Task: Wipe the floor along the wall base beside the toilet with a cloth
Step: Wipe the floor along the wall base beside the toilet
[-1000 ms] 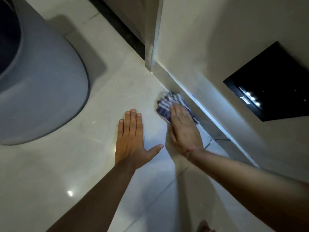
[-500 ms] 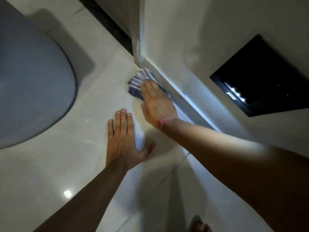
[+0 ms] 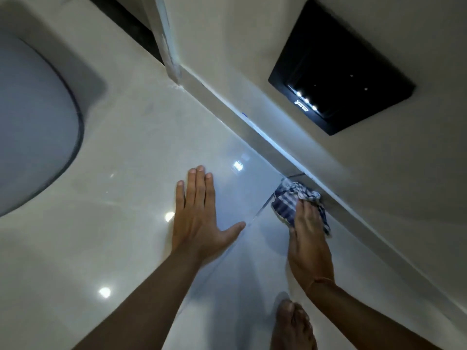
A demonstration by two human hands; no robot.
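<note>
A blue-and-white striped cloth (image 3: 290, 198) lies bunched on the glossy pale floor tile (image 3: 141, 152), tight against the wall base (image 3: 252, 132). My right hand (image 3: 308, 238) presses flat on the near part of the cloth, fingers pointing toward the wall. My left hand (image 3: 199, 213) rests flat on the floor to the left of it, fingers together, thumb spread, holding nothing. The grey toilet (image 3: 32, 142) fills the left edge of the view.
A black panel with small lights (image 3: 341, 82) is set in the wall above the skirting. A wall corner and dark strip (image 3: 166, 46) lie at the top centre. My bare foot (image 3: 293, 324) is on the floor below the right hand.
My right hand has dragged the cloth back along the wall base, from near the corner toward me. The left hand has stayed planted on the floor.
</note>
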